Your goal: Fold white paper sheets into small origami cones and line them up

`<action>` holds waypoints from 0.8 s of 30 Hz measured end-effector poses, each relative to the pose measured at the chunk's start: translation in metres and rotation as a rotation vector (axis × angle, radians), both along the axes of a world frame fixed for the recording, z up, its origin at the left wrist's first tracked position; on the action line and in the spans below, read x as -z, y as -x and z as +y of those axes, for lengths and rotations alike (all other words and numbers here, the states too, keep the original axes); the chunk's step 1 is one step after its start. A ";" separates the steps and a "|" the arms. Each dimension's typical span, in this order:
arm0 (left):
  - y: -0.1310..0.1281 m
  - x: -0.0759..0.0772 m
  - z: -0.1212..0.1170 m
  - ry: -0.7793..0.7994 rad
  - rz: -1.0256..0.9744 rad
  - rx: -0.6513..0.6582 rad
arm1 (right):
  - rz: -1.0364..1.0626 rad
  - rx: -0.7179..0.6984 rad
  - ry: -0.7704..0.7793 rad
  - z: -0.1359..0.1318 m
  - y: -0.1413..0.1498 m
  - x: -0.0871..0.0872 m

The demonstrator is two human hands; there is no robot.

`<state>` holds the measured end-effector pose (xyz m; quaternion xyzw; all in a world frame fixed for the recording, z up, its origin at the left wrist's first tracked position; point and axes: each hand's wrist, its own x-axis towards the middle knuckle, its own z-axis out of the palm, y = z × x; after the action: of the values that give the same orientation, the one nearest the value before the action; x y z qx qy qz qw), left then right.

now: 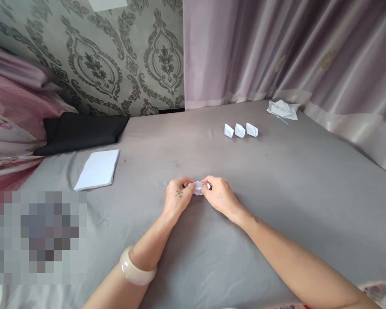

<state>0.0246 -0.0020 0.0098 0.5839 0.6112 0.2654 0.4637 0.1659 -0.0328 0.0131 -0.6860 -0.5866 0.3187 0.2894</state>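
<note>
My left hand [179,195] and right hand [219,193] pinch a small folded white paper piece [197,187] from opposite sides, thumbs and fingers closed on its two ends, just above or on a grey cloth-covered surface [193,257]. The paper is in the middle of the view, directly in front of me, its centre showing between my thumbs; its exact shape is partly hidden by my fingers. Small dark dots mark the backs of both hands, and a glossy cream bangle [137,270] circles my left forearm.

Beyond my right hand, three small angular folded white paper shapes [240,130] stand out in a short row, near one another. Farther right, a loose pile of white paper [282,109] lies close to the curtain's hem, a thin teal strip [282,120] at its near edge. To my left, a flat stack of white paper sheets [99,169] lies near a folded black cloth [86,131].

Grey wallpaper with a dark ornamental pattern [96,64] and a mauve curtain [225,51] form the backdrop, with pink floral fabric [6,124] at the far left. The lower left corner is pixelated, and what lies there cannot be made out.
</note>
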 end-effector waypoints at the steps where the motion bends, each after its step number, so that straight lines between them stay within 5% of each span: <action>1: 0.000 0.001 0.001 0.027 -0.026 -0.012 | 0.020 0.000 0.011 0.000 -0.001 0.000; 8: 0.000 -0.001 0.004 0.167 -0.197 -0.110 | 0.164 0.000 0.115 0.003 -0.003 0.000; 24: -0.003 -0.008 0.006 0.207 -0.127 -0.127 | 0.330 0.084 0.307 0.009 0.000 -0.003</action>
<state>0.0275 0.0035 0.0180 0.4750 0.6406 0.2663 0.5414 0.1657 -0.0240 0.0158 -0.6844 -0.4470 0.4998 0.2864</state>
